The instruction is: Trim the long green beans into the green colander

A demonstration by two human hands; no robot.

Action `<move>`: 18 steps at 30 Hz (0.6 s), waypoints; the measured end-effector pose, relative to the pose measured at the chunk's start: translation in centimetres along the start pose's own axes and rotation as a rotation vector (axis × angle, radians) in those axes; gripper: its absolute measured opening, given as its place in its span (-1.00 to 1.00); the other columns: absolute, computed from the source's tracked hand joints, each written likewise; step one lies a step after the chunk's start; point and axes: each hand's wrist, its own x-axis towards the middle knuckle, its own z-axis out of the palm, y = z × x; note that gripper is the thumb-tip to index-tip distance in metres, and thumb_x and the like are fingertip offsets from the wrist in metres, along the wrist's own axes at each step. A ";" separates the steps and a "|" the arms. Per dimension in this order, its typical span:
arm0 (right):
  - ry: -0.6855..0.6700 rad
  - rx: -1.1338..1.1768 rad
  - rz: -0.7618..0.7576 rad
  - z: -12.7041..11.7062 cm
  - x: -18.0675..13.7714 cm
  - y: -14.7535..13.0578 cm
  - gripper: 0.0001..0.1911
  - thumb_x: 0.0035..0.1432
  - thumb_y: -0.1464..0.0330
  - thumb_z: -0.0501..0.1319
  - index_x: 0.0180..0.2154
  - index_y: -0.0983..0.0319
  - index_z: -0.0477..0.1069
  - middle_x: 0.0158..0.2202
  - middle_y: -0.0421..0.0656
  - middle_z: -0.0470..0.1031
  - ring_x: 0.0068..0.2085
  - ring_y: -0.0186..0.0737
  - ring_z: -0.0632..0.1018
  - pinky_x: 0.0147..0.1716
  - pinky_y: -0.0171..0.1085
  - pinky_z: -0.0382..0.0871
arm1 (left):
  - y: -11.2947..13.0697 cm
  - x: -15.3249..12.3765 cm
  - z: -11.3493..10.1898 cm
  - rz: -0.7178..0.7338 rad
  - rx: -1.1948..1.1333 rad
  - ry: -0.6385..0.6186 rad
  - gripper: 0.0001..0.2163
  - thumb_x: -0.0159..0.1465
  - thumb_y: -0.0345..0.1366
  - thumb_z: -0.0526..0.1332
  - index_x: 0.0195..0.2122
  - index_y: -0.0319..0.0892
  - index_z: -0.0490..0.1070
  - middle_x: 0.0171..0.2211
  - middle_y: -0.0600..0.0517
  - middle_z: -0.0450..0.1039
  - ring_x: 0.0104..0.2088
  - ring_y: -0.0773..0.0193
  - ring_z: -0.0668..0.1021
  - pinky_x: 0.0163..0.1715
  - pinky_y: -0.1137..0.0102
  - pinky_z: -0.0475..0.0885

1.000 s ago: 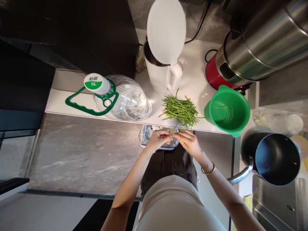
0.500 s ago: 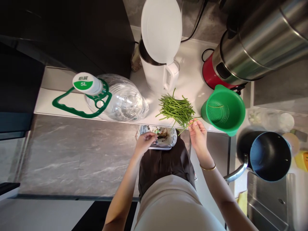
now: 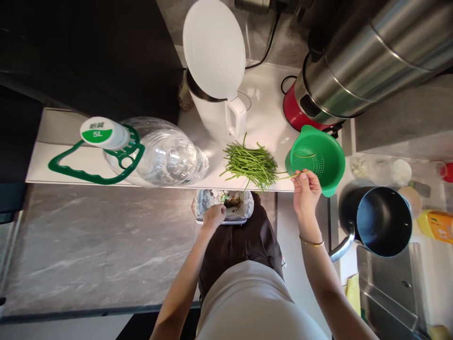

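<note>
A pile of thin green vegetable stems (image 3: pixel 250 163) lies on the counter. At the near side of the green colander (image 3: pixel 332 163), my right hand (image 3: pixel 307 192) pinches one thin stem, which points left toward the pile. Inside the colander a single stem (image 3: pixel 304 156) rests on the perforated bottom. My left hand (image 3: pixel 214 215) is closed over the near left edge of a lined waste bin (image 3: pixel 244 220) below the counter. Its fingertips are turned away, so I cannot see what they hold, if anything. White scraps and brown waste show in the bin.
Left of the pile lies a large water bottle (image 3: pixel 170 156) with a green handle. Behind stand a white kettle (image 3: pixel 208 113), lid raised, and a red and steel appliance (image 3: pixel 295 106). To the right are a dark pot (image 3: pixel 384 226) and a steel sink (image 3: pixel 389 283).
My right hand has moved right, from the pile's edge to the colander, with a stem in its fingers. My left hand has lowered slightly over the bin. The view has shifted somewhat.
</note>
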 end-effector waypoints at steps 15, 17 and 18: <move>-0.036 -0.703 -0.272 -3.6 5.6 2.0 -0.57 0.10 0.30 0.19 0.03 0.24 0.33 0.04 0.03 0.42 0.06 -0.09 0.43 0.05 -0.04 0.30 | 8.9 4.2 -4.5 0.374 -0.119 0.665 -0.72 0.22 -0.40 0.10 -0.05 -0.13 0.41 0.00 -0.11 0.39 0.00 0.08 0.43 -0.03 0.26 0.34; -0.236 -0.710 -0.257 -1.6 3.1 2.5 -0.70 0.14 0.30 0.17 -0.09 0.22 0.44 -0.08 -0.03 0.52 -0.06 -0.14 0.51 -0.01 -0.11 0.36 | 8.9 5.9 -4.9 0.361 -0.116 0.668 -0.72 0.22 -0.44 0.08 -0.07 -0.15 0.43 0.04 -0.12 0.36 0.02 0.08 0.43 0.00 0.24 0.34; -0.337 -0.705 -0.249 -0.5 1.9 2.8 -0.74 0.15 0.31 0.16 -0.12 0.21 0.46 -0.11 -0.06 0.54 -0.10 -0.17 0.53 -0.05 -0.14 0.39 | 8.8 6.6 -5.1 0.360 -0.133 0.649 -0.73 0.24 -0.45 0.06 -0.09 -0.15 0.45 0.04 -0.12 0.37 0.01 0.10 0.45 -0.01 0.25 0.35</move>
